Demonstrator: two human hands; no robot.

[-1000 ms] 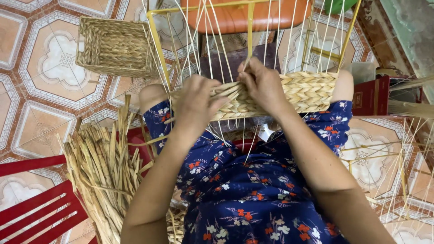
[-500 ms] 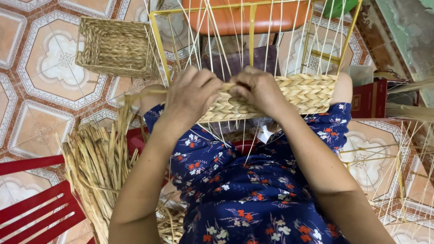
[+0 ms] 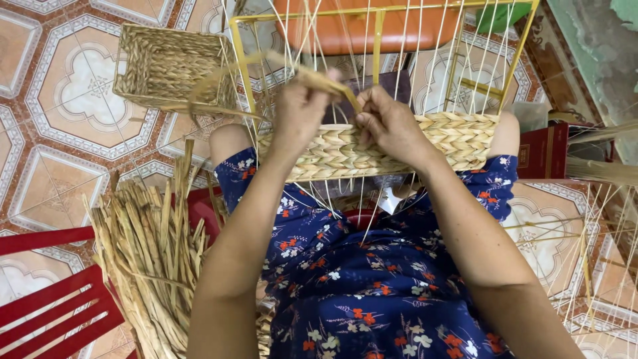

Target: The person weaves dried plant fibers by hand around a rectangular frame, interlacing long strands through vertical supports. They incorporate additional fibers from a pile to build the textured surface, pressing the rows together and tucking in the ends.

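A half-woven straw basket [image 3: 452,136] on a yellow metal frame [image 3: 375,40] rests across my knees, with thin white uprights rising from the weave. My left hand [image 3: 300,110] pinches a flat straw strand [image 3: 266,63] and holds it up above the woven band. That strand loops out to the left. My right hand [image 3: 392,126] presses on the top row of the weave, fingers closed on the same strand where it enters between the uprights.
A finished rectangular woven basket [image 3: 166,66] stands on the patterned tile floor at the upper left. A bundle of loose dry straw [image 3: 149,252] lies at my left side over red plastic slats [image 3: 46,312]. An orange stool [image 3: 365,26] sits beyond the frame.
My left hand has lifted off the weave and pulled the strand upward. My right hand has shifted slightly left along the top row.
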